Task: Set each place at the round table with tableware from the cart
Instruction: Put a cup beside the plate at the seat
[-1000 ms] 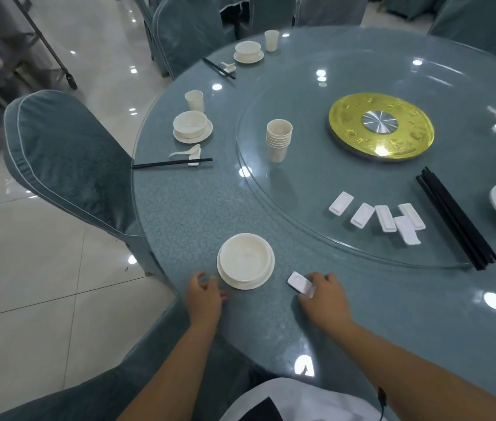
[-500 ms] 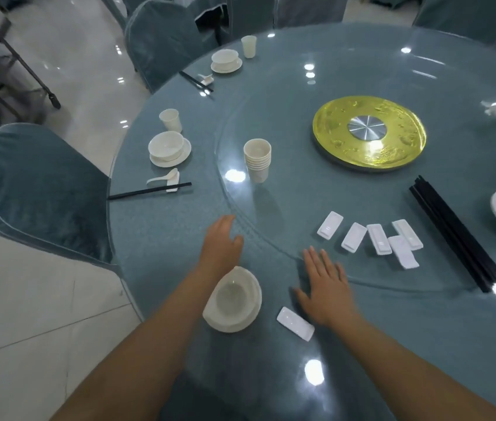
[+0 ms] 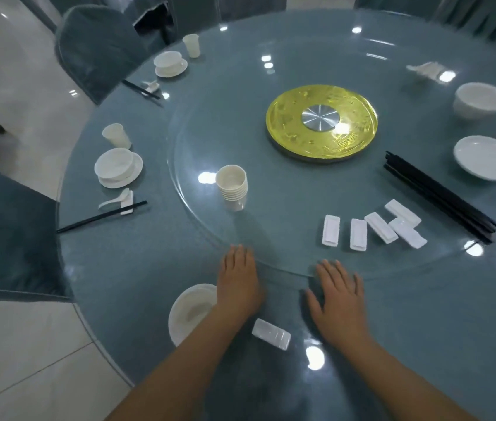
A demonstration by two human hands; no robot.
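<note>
At the near edge of the round worktop (image 3: pixel 155 268), two bare hands reach forward with fingers straight and together, holding nothing. The left hand (image 3: pixel 238 281) lies palm down, its fingertips at the rim of the glass turntable (image 3: pixel 271 71); whether they touch the glass cannot be told. The right hand (image 3: pixel 338 296) is flat too, fingers slightly spread, just short of the same rim.

Under the left forearm sits a white bowl on a plate (image 3: pixel 190 311), partly hidden by the arm. Between the two forearms lies a white chopstick rest (image 3: pixel 271 334), touching neither hand.

On the turntable beyond the right hand, five more white chopstick rests (image 3: pixel 372 227) lie in a loose row, the last two overlapping. Right of them is a bundle of black chopsticks (image 3: pixel 441 197). Ahead of the left hand stands a stack of white cups (image 3: pixel 231 186). A gold disc with a silver hub (image 3: pixel 321 120) marks the centre. At far right are a white plate (image 3: pixel 487 158) and a white bowl (image 3: pixel 480 100).

To the left, a finished place setting has a bowl on a saucer (image 3: pixel 118 167), a cup (image 3: pixel 116 135), and a spoon and chopsticks on a rest (image 3: pixel 119 205). A second setting (image 3: pixel 170 63) lies farther round. Blue-covered chairs (image 3: pixel 94 47) stand outside the worktop.
</note>
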